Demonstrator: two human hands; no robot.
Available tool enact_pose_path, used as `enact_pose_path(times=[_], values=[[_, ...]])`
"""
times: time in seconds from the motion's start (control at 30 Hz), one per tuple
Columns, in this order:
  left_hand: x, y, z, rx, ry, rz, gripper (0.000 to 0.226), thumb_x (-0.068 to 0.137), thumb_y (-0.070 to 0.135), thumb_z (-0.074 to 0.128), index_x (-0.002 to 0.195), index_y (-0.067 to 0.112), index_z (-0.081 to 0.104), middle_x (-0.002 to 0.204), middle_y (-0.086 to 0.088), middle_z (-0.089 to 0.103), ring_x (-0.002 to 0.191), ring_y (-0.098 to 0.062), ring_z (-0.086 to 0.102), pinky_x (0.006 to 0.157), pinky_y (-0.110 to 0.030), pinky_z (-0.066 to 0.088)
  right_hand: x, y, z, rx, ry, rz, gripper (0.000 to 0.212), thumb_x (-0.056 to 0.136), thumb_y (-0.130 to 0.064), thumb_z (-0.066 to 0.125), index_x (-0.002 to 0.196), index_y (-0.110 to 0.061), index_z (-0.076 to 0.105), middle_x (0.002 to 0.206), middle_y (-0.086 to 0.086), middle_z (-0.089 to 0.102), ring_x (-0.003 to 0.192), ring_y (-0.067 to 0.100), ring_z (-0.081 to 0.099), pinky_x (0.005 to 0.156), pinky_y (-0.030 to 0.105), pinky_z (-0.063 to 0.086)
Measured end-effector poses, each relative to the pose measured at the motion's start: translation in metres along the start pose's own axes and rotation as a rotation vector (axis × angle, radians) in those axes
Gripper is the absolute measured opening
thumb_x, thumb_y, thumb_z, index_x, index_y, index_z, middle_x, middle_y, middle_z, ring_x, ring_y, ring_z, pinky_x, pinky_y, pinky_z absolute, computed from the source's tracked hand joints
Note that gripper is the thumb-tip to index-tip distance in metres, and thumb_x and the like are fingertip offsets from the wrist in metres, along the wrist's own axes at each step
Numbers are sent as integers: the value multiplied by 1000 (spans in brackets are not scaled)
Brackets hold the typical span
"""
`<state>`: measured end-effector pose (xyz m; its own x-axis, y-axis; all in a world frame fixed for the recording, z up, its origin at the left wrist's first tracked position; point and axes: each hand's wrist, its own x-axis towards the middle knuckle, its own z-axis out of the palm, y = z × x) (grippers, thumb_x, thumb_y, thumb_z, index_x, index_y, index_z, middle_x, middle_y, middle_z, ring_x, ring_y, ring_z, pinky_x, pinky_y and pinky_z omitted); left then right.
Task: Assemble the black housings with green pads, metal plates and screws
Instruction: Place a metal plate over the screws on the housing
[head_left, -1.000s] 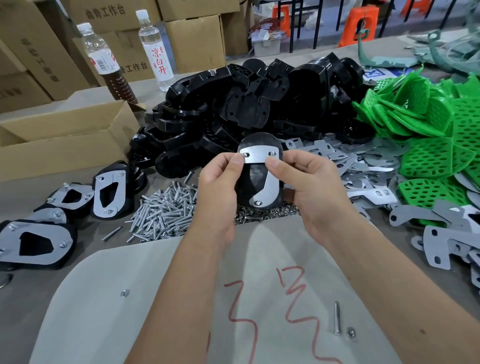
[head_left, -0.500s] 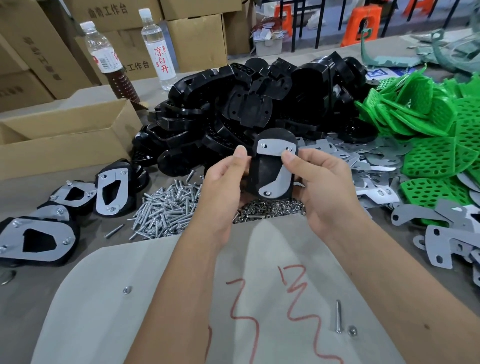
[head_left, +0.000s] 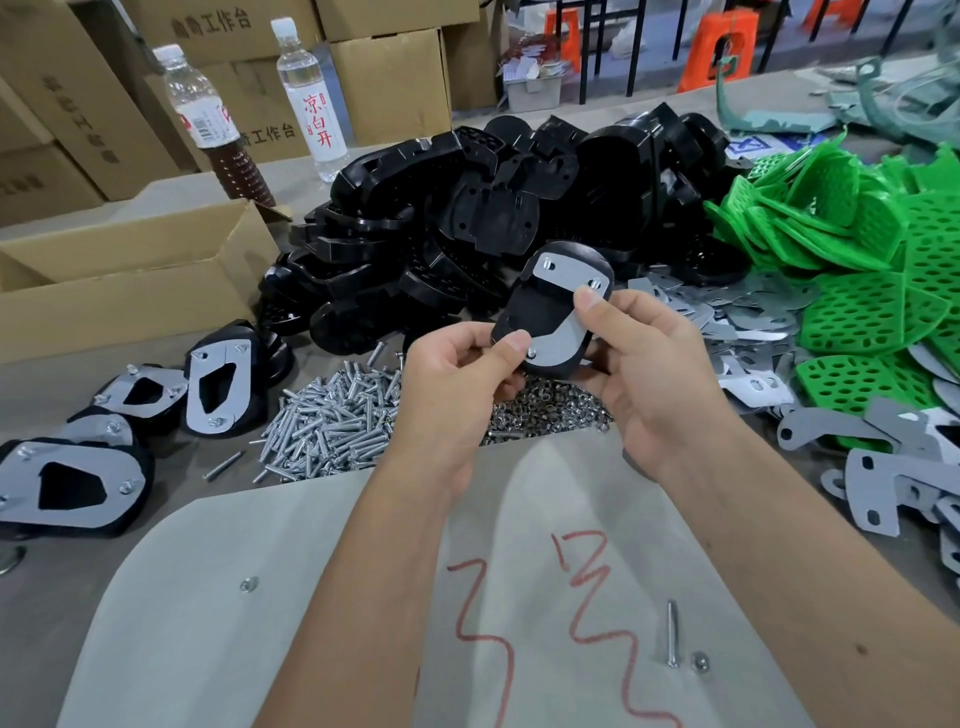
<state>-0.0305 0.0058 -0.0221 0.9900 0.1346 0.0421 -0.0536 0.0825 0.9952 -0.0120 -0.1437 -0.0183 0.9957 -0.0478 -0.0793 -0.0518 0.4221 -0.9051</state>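
A black housing (head_left: 535, 306) is held above the table between both hands, tilted to the right, with a curved metal plate (head_left: 563, 332) lying on its face. My left hand (head_left: 457, 379) grips its lower left end, thumb by the plate's lower hole. My right hand (head_left: 644, 364) holds its right side, thumb on the plate. Behind lies a heap of black housings (head_left: 467, 218). Green pads (head_left: 857, 270) are piled at the right, loose metal plates (head_left: 737, 322) beside them. Screws (head_left: 332, 421) and nuts (head_left: 550, 410) are heaped under my hands.
Several assembled housings (head_left: 218, 384) lie at the left, with an open cardboard box (head_left: 119, 280) and two bottles (head_left: 311, 98) behind them. A pale board (head_left: 260, 623) with red scribbles lies in front of me, a single screw (head_left: 672, 634) and nut (head_left: 700, 662) on it.
The housing has tilted to the right between my hands. My left thumb has slid from the plate's top edge down to its lower end.
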Motion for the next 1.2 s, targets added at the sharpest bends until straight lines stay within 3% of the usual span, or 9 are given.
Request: enact_pose_path(times=[0.17,0.33,0.5,0.57,0.67,0.77,0.87,1.0,1.2], values=[[1,2,-2,8,11,-20,14,99,5,66,86,5,70,75,-3,60,54,-5,44,55,-16,38,-2,-4,1,-60,-25,22,19,98,-17,72,80,-12,67,99,34,66,86,33,70,83,51,65],[1,3,-2,31,-37,-41,21,101,4,61,81,8,65,58,10,46,51,-6,34,51,-16,31,-2,-6,1,-47,-16,2,20,97,-13,70,80,-11,60,76,8,74,68,21,69,73,43,64],[1,7,-6,-36,-98,-115,7,103,5,57,98,1,60,73,-3,40,59,-11,28,55,-24,23,-1,-3,1,-62,-1,7,14,97,-15,72,92,-4,65,83,12,75,71,22,68,72,45,65],[0,10,-11,-54,-167,-165,6,102,7,60,105,2,60,84,-9,48,59,-10,35,54,-21,28,0,-2,1,-74,-10,24,17,98,-18,71,93,-1,69,87,17,73,75,25,68,69,39,63],[0,13,-18,-42,-215,-219,18,88,13,71,102,4,64,90,-9,59,58,-10,46,53,-19,36,0,0,1,-108,-43,59,27,100,-23,69,94,3,71,96,22,77,80,32,73,76,43,64],[0,12,-15,-60,-156,-201,13,93,6,70,105,2,66,87,-6,66,59,-11,50,53,-18,41,1,1,1,-137,-44,43,37,102,-29,67,104,9,69,95,18,79,84,32,76,79,45,65],[1,8,-9,-51,-20,-105,13,96,3,69,108,1,68,86,-7,69,58,-9,50,55,-19,42,1,-1,-1,-147,-78,65,36,102,-35,67,103,1,73,85,9,77,73,23,73,68,35,62],[2,2,-2,-25,75,-2,10,96,1,69,105,5,66,65,9,64,48,-2,48,50,-16,39,-1,1,0,-239,-168,41,14,98,-19,72,97,-5,73,92,11,74,70,20,66,66,32,61],[0,0,4,47,126,79,11,96,6,71,104,13,67,75,3,66,53,2,54,55,-12,42,0,3,-1,-245,-151,-25,11,99,-9,70,106,-1,72,97,18,75,70,20,68,69,34,62]])
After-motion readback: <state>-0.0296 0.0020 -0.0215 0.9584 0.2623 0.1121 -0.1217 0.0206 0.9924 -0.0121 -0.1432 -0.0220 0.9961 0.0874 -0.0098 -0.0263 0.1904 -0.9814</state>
